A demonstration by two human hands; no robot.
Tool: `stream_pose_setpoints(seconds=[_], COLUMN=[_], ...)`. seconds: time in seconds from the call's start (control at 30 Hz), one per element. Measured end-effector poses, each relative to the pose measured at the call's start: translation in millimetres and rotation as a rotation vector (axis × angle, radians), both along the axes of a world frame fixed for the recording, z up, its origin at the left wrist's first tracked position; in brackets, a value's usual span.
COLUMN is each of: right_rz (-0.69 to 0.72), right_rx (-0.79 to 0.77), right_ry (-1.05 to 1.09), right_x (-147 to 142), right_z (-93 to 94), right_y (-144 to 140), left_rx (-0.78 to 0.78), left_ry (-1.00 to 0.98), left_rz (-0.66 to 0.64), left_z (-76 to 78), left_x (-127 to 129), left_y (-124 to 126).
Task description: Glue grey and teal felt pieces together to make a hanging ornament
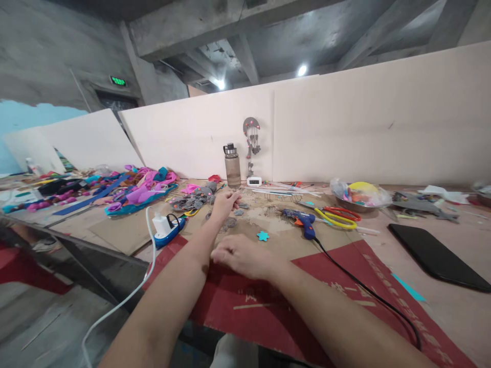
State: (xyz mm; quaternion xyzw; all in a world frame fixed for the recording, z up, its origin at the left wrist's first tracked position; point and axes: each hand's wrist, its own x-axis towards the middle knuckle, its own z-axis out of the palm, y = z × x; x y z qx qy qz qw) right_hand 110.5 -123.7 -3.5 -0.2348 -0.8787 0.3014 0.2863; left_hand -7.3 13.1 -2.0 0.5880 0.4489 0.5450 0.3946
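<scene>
A cluttered craft table stands before pale partition boards under a bare concrete ceiling. I see my left hand stretched far forward, fingers pinched narrow among grey felt pieces near a water bottle; whether it holds one I cannot tell. My right hand rests loosely curled, holding nothing, on red cardboard, near a teal star cutout and blue glue gun.

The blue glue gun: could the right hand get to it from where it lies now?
Probably yes. The right hand rests flat on the red sheet, and the glue gun lies just beyond it to the right, with only bare cardboard between.
</scene>
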Motion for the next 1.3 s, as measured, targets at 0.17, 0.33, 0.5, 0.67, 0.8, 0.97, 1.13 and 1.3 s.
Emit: stream_pose_setpoints(seconds=[0.17, 0.33, 0.5, 0.67, 0.8, 0.97, 1.13, 1.3], right_rz=[0.058, 0.025, -0.008, -0.164, -0.500, -0.834, -0.596, -0.515], right_rx=[0.225, 0.260, 0.301, 0.194, 0.122, -0.036, -0.213, -0.410], right_ry=[-0.148, -0.192, -0.208, -0.086, 0.256, 0.472, 0.495, 0.551], right_x=[-15.1, -12.0, -5.0, 3.6, 20.2, 41.2, 38.9, 35.1], right_z=[-13.9, -14.4, -14.6, -6.8, 0.3, -0.1, 1.9, 7.7], right_y=[-3.1, -2.6, 0.4, 11.5, 27.9, 48.4, 51.8, 46.2], left_rx=[0.085, -0.007, -0.207, -0.065, -0.007, -0.039, -0.057, -0.046], left_ry=[0.441, 0.758, 0.826, 0.633, 0.128, -0.173, -0.198, -0.310], left_rz=[0.158, 0.271, 0.098, 0.090, -0.033, -0.306, -0.501, -0.511], left_z=[-2.9, 2.7, 6.6, 7.2, 10.5, 18.0, 25.4, 25.4], left_x=[-2.3, -18.5, -22.8, -18.6, -18.3, -13.8, -7.4, -5.8], left_y=[-6.8, -25.8, -39.0, -29.8, -23.6, -34.7, -45.1, -42.9])
